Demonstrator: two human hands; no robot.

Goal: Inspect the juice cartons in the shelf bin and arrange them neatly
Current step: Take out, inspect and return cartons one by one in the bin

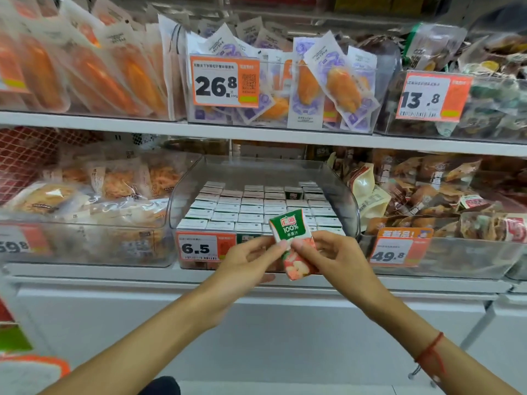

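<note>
A small green-and-white juice carton (291, 238) with fruit printed on its lower half is held up in front of the clear shelf bin (349, 201). My left hand (251, 260) pinches its left edge, and my right hand (333, 255) pinches its right edge. The carton's front label faces me, slightly tilted. Inside the bin, several rows of identical cartons (242, 209) stand upright with white tops showing. One dark-topped carton (293, 192) near the back breaks the pattern.
An orange price tag reading 6.5 (204, 248) hangs on the bin's front. Clear bins of snack packs stand to the left (85, 238) and right (456, 252). A shelf (256, 132) of packaged meat hangs above. A white cabinet front (285, 323) lies below.
</note>
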